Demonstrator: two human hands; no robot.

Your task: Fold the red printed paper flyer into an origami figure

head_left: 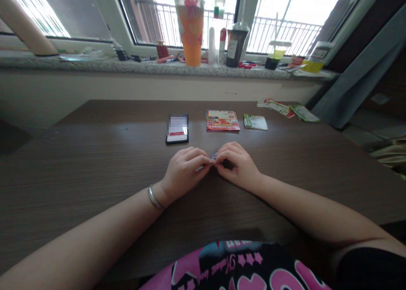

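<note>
Both of my hands meet over the middle of the dark wooden table [127, 171]. My left hand [187, 167], with a silver bracelet at its wrist, is closed with thumb and forefinger pinched together. Facing it, my right hand [237, 165] pinches in the same way. Between the fingertips of both hands is a small piece of printed paper [213, 156], mostly covered by the fingers. Beyond the hands lie a stack of red printed leaflets [223, 121] and a smaller pile of green-and-white leaflets [255, 122].
A black phone [177, 129] lies left of the leaflets, its screen partly blurred. More printed papers [279, 108] are at the table's far right. On the granite windowsill [142, 67] stand an orange drink cup [191, 34], a dark drink cup [236, 46] and several bottles.
</note>
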